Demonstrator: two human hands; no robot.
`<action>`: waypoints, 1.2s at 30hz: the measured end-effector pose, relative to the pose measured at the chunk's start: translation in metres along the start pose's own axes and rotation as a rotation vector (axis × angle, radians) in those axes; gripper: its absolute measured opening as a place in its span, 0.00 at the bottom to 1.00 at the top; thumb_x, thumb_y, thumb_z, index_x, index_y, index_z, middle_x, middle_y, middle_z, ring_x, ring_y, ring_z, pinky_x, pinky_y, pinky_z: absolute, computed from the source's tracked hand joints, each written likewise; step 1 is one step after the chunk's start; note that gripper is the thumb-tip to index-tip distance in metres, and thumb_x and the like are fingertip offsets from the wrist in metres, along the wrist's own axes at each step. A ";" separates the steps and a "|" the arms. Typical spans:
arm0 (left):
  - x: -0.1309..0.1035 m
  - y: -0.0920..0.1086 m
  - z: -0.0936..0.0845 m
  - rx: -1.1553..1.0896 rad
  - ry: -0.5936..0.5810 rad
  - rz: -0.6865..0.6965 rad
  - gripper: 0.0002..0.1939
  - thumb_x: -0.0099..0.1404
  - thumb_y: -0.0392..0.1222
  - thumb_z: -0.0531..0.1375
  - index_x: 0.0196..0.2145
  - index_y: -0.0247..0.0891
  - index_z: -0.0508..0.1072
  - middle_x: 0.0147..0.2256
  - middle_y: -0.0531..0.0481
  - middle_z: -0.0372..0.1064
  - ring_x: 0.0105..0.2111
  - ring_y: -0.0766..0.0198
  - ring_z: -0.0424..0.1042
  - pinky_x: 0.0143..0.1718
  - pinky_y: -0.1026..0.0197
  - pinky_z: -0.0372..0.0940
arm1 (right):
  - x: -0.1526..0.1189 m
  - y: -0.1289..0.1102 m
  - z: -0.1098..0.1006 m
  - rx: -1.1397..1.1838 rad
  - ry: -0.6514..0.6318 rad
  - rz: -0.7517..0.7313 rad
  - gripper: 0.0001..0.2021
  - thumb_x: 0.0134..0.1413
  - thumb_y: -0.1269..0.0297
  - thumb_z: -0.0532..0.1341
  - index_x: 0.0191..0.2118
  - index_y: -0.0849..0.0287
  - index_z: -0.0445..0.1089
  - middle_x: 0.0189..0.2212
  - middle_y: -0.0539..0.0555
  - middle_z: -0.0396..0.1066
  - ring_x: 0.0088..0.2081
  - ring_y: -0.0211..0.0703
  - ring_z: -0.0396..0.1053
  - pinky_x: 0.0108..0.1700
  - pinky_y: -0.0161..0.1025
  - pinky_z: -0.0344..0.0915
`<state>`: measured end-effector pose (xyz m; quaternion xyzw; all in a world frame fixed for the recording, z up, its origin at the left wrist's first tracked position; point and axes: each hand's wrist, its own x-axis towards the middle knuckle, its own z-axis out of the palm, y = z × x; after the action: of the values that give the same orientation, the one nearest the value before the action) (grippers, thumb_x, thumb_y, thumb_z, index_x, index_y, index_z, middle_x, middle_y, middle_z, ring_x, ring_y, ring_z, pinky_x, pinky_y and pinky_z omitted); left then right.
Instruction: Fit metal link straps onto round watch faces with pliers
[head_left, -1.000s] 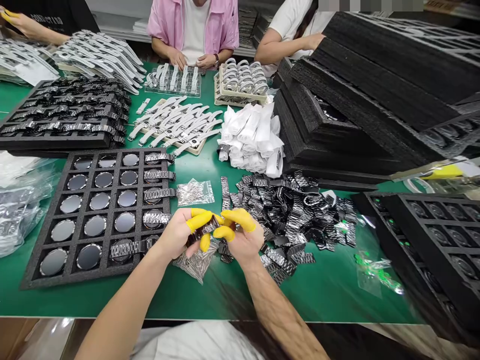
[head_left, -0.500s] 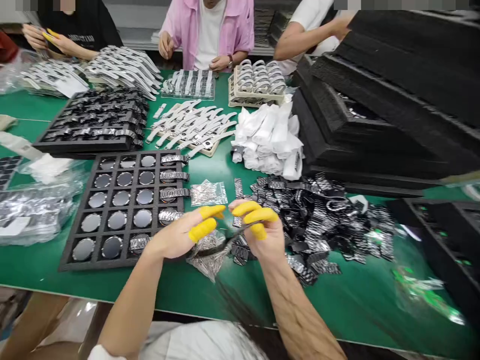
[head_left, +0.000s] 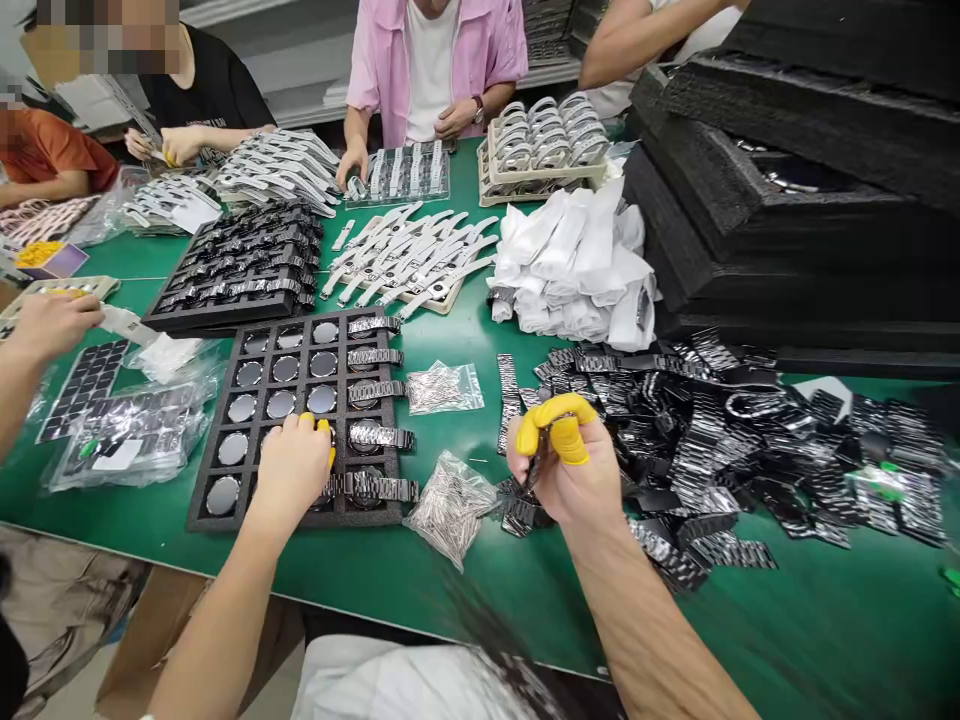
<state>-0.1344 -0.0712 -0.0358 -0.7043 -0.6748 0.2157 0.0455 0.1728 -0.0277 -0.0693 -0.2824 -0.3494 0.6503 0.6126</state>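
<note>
My left hand (head_left: 296, 468) reaches down over the black foam tray (head_left: 196, 512), its yellow-covered fingers curled together among the cells. The fingertips and whatever they grip are hidden. Round dark watch heads (head_left: 232, 449) sit in many cells, and the right column has watches with metal straps (head_left: 381, 437). Over the table, right of the tray, my right hand (head_left: 574, 460) is closed around a slim dark tool (head_left: 532, 468), mostly hidden by the fingers. Small metal pins fill a clear bag (head_left: 450, 510) between my hands. Black metal watch straps (head_left: 697, 440) lie heaped beside my right hand.
Another pin bag (head_left: 445, 387) lies behind. White-wrapped bundles (head_left: 574, 260), white-strap watches (head_left: 412, 258) and a filled black tray (head_left: 240, 262) stand farther back. Stacked black foam trays (head_left: 780, 240) rise at right. Co-workers sit opposite; a person's hand (head_left: 56, 320) reaches in from the left.
My left hand has moved left and down from beside my right hand into the tray. My right hand keeps the dark tool, its fingers more curled. The view has shifted left.
</note>
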 end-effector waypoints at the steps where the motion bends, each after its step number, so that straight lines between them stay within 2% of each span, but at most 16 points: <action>1: 0.001 -0.002 0.001 -0.002 0.009 0.030 0.13 0.70 0.34 0.55 0.42 0.31 0.81 0.43 0.32 0.78 0.46 0.41 0.76 0.44 0.46 0.72 | -0.001 -0.001 0.001 0.008 -0.021 0.008 0.18 0.56 0.45 0.74 0.33 0.53 0.72 0.19 0.46 0.68 0.18 0.37 0.64 0.16 0.31 0.60; 5: 0.001 -0.025 0.025 -0.142 0.158 0.107 0.16 0.73 0.37 0.53 0.48 0.30 0.79 0.40 0.34 0.80 0.45 0.41 0.76 0.49 0.43 0.71 | -0.002 -0.006 0.004 0.031 -0.072 0.046 0.17 0.57 0.47 0.73 0.33 0.53 0.73 0.18 0.48 0.70 0.18 0.38 0.64 0.16 0.32 0.59; 7: -0.002 -0.038 0.041 -0.312 0.259 0.100 0.16 0.74 0.40 0.53 0.51 0.33 0.77 0.43 0.35 0.80 0.49 0.42 0.75 0.51 0.44 0.71 | -0.002 -0.009 0.004 0.048 -0.066 0.084 0.17 0.57 0.47 0.73 0.33 0.54 0.73 0.19 0.48 0.70 0.17 0.37 0.64 0.16 0.31 0.58; 9: -0.005 -0.049 0.051 -0.496 0.314 0.069 0.14 0.73 0.43 0.55 0.49 0.37 0.76 0.45 0.38 0.79 0.49 0.45 0.75 0.51 0.48 0.72 | -0.002 -0.010 0.003 0.070 -0.065 0.140 0.17 0.58 0.47 0.73 0.32 0.54 0.72 0.19 0.47 0.70 0.16 0.35 0.62 0.15 0.30 0.57; 11: -0.008 -0.053 0.051 -0.647 0.315 -0.017 0.12 0.72 0.48 0.58 0.45 0.39 0.75 0.40 0.41 0.78 0.42 0.49 0.77 0.45 0.51 0.72 | -0.003 -0.010 0.002 0.080 -0.086 0.217 0.19 0.57 0.46 0.73 0.32 0.55 0.71 0.18 0.47 0.70 0.15 0.34 0.61 0.15 0.29 0.55; 13: -0.009 -0.049 0.042 -0.817 0.292 -0.110 0.14 0.71 0.52 0.60 0.44 0.40 0.74 0.34 0.47 0.77 0.34 0.53 0.76 0.38 0.55 0.71 | -0.003 -0.008 0.002 0.067 -0.124 0.308 0.20 0.56 0.46 0.74 0.32 0.56 0.70 0.18 0.47 0.71 0.15 0.33 0.61 0.15 0.28 0.54; 15: -0.005 -0.038 0.027 -1.066 0.277 -0.136 0.16 0.69 0.55 0.62 0.45 0.41 0.74 0.34 0.50 0.77 0.32 0.57 0.76 0.36 0.57 0.71 | -0.004 -0.004 0.003 0.027 -0.172 0.410 0.21 0.57 0.46 0.73 0.33 0.57 0.69 0.20 0.48 0.73 0.14 0.31 0.60 0.15 0.28 0.54; 19: 0.013 0.001 -0.009 -1.567 0.354 -0.082 0.19 0.61 0.54 0.70 0.42 0.40 0.76 0.40 0.48 0.79 0.41 0.56 0.78 0.44 0.56 0.73 | -0.006 0.005 0.008 -0.067 -0.297 0.595 0.21 0.59 0.46 0.71 0.34 0.59 0.68 0.22 0.51 0.77 0.13 0.29 0.57 0.15 0.28 0.49; 21: 0.025 0.025 -0.022 -1.775 0.356 -0.025 0.20 0.58 0.53 0.73 0.41 0.39 0.76 0.44 0.46 0.79 0.45 0.55 0.79 0.47 0.55 0.74 | -0.007 0.011 0.011 -0.080 -0.325 0.610 0.22 0.58 0.44 0.71 0.34 0.58 0.68 0.22 0.50 0.77 0.13 0.29 0.57 0.15 0.29 0.49; 23: 0.036 0.051 -0.030 -2.018 0.217 0.073 0.22 0.58 0.54 0.73 0.42 0.39 0.73 0.49 0.42 0.79 0.45 0.53 0.80 0.42 0.54 0.76 | -0.008 0.018 0.014 -0.065 -0.306 0.555 0.22 0.58 0.43 0.71 0.34 0.58 0.67 0.22 0.49 0.76 0.14 0.30 0.58 0.16 0.29 0.51; 25: 0.045 0.075 -0.029 -2.190 0.057 0.152 0.24 0.59 0.54 0.73 0.42 0.39 0.69 0.50 0.40 0.80 0.40 0.53 0.82 0.31 0.58 0.75 | -0.008 0.026 0.016 -0.039 -0.259 0.483 0.22 0.58 0.43 0.71 0.35 0.57 0.67 0.21 0.48 0.76 0.14 0.30 0.59 0.17 0.29 0.52; 26: 0.048 0.084 -0.027 -2.217 0.021 0.175 0.24 0.59 0.53 0.73 0.42 0.40 0.67 0.48 0.40 0.80 0.37 0.54 0.82 0.27 0.61 0.73 | -0.008 0.030 0.017 -0.029 -0.237 0.456 0.22 0.58 0.43 0.70 0.35 0.57 0.68 0.21 0.47 0.75 0.14 0.30 0.58 0.17 0.29 0.53; 28: 0.051 0.099 -0.020 -2.140 0.071 0.191 0.20 0.62 0.50 0.71 0.42 0.40 0.67 0.46 0.41 0.81 0.37 0.56 0.82 0.27 0.63 0.71 | -0.008 0.036 0.017 -0.022 -0.215 0.430 0.22 0.57 0.42 0.71 0.35 0.57 0.68 0.20 0.47 0.74 0.14 0.30 0.59 0.17 0.30 0.53; 31: 0.048 0.107 -0.010 -1.754 0.227 0.270 0.11 0.66 0.37 0.64 0.47 0.40 0.75 0.48 0.43 0.81 0.45 0.56 0.81 0.42 0.58 0.75 | -0.008 0.043 0.017 -0.039 -0.221 0.434 0.22 0.56 0.43 0.72 0.34 0.58 0.71 0.20 0.48 0.74 0.14 0.31 0.59 0.17 0.31 0.52; 33: 0.043 0.105 -0.006 -1.477 0.327 0.352 0.19 0.64 0.28 0.59 0.50 0.40 0.79 0.47 0.45 0.81 0.47 0.56 0.79 0.49 0.54 0.74 | -0.009 0.046 0.019 -0.051 -0.246 0.457 0.21 0.55 0.44 0.72 0.34 0.59 0.72 0.20 0.48 0.75 0.14 0.31 0.58 0.17 0.31 0.51; 36: 0.038 0.099 -0.002 -1.252 0.461 0.440 0.27 0.60 0.23 0.56 0.52 0.42 0.81 0.46 0.46 0.81 0.46 0.56 0.77 0.48 0.53 0.75 | -0.012 0.049 0.020 -0.057 -0.285 0.499 0.22 0.53 0.44 0.73 0.32 0.59 0.73 0.18 0.48 0.74 0.12 0.30 0.57 0.16 0.31 0.50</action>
<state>-0.0414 -0.0426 -0.0780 -0.7461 -0.4873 -0.3638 -0.2713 0.1283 -0.0417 -0.0971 -0.2826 -0.3697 0.8040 0.3701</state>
